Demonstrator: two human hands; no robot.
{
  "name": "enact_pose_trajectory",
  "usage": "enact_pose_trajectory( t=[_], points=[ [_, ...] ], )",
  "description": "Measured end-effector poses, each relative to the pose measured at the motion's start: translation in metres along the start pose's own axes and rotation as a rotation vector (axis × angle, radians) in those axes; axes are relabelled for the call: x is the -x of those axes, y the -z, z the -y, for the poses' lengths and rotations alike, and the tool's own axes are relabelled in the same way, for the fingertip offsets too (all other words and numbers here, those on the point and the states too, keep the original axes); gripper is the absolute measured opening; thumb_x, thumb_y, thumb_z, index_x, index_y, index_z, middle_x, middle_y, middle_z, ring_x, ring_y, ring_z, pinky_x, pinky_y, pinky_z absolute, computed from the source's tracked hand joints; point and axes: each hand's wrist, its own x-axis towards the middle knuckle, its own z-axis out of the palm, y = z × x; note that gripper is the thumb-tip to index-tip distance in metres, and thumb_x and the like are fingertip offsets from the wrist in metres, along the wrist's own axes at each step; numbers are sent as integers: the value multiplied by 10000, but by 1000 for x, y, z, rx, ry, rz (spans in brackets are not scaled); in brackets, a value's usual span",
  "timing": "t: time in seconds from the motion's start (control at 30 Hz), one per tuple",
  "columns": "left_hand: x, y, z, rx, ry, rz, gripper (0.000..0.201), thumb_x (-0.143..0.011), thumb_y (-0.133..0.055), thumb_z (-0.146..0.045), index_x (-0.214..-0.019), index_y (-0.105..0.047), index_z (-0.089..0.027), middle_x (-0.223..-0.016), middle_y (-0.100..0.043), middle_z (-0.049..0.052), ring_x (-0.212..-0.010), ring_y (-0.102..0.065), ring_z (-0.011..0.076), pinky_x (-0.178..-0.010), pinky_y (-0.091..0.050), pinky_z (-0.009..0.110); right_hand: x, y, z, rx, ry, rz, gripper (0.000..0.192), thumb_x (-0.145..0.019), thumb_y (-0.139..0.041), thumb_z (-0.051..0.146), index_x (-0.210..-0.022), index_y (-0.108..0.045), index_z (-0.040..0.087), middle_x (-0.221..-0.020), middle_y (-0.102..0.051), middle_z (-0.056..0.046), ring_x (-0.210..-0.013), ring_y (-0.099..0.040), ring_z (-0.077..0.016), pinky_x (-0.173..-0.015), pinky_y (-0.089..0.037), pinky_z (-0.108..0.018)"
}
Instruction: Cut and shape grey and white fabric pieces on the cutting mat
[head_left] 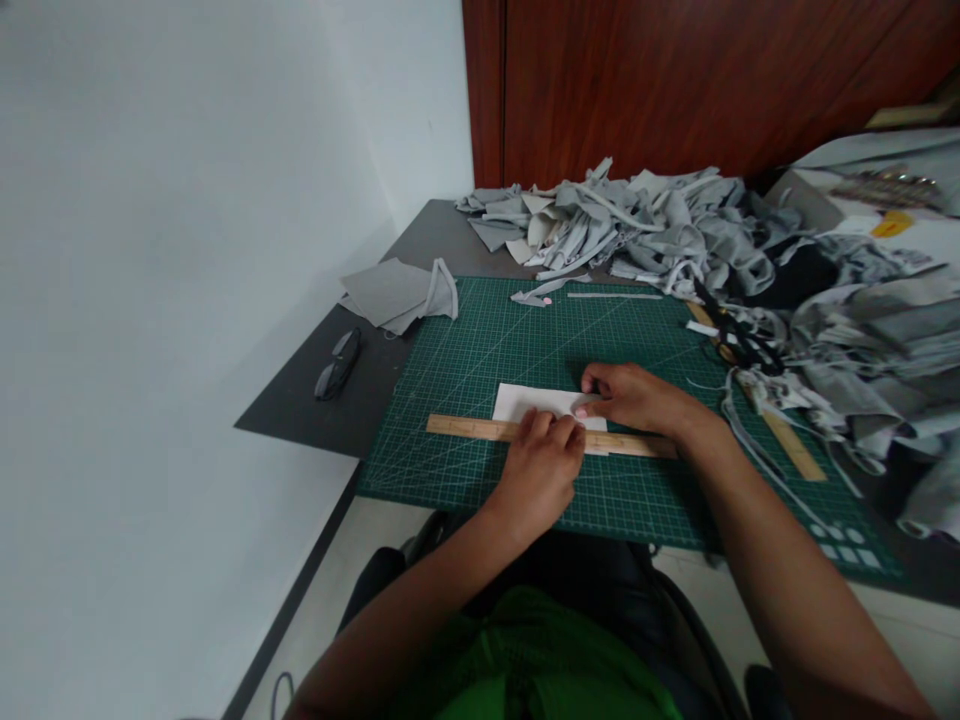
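1. Head view looks down on a green cutting mat (480, 360) lying on a dark grey table (315, 410), which is pushed against a white wall.
2. A wooden ruler (465, 428) lies across the mat, running left to right just in front of the person.
3. The left hand (544, 470) rests on the middle of the ruler, fingers curled down onto it, pressing it flat; it is not wrapped around anything.
4. A white piece of paper or fabric (525, 402) lies flat on the mat, its near edge tucked against or under the ruler.
5. The right hand (634, 397) sits on the right end of that white piece, fingers drawn together with the tips at the ruler's edge. It may be pinching something small, such as a marker or chalk, but I cannot tell from here.
6. The two hands are just beside each other, nearly touching at the fingertips.
7. A big heap of grey fabric scraps (645, 225) covers the far side of the table and spills down the right.
8. Black scissors (739, 335) lie at the mat's right edge, near a second wooden ruler (787, 445) half buried in scraps.
9. A folded grey cloth (397, 293) and a pair of dark glasses (337, 365) lie on the table left of the mat.
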Motion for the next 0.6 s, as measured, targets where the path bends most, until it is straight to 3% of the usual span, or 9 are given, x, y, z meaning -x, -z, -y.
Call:
enact_pose_trajectory(
  t=[0.13,0.3,0.43,0.6],
  points=[
    [0,-1,3,115,21,-61,392,-909,-570,-60,-1284,-654,-137,-1191,-687,89,-1133,-557,283,-1029,-514,476,1,1,1,-1,6,3,261,-859,-722,456,-984,-681,231,-703,-648,11,-617,-582,-182,-551,-337,-286],
    [-3,-1,36,374,49,-226,369,-983,-513,-72,-1242,-715,-241,-1162,-683,52,-1109,-605,207,-967,-549,388,1,3,4,11,6,4,232,-855,-729,428,-973,-677,236,-727,-667,4,-647,-599,-190,-572,-350,-291],
    [-2,7,60,389,-38,-159,234,-966,-627,-137,-1134,-763,-228,-1089,-706,41,-1086,-604,209,-966,-532,397,1,3,4,6,-11,21,247,-854,-735,454,-958,-660,243,-740,-674,6,-657,-603,-191,-578,-354,-298],
    [-3,13,63,313,-48,-27,204,-950,-682,-171,-1107,-786,-249,-1089,-717,27,-1079,-586,218,-983,-495,431,1,3,5,5,-8,16,252,-858,-739,443,-980,-667,235,-735,-676,-2,-645,-603,-191,-565,-337,-293]
  ],
)
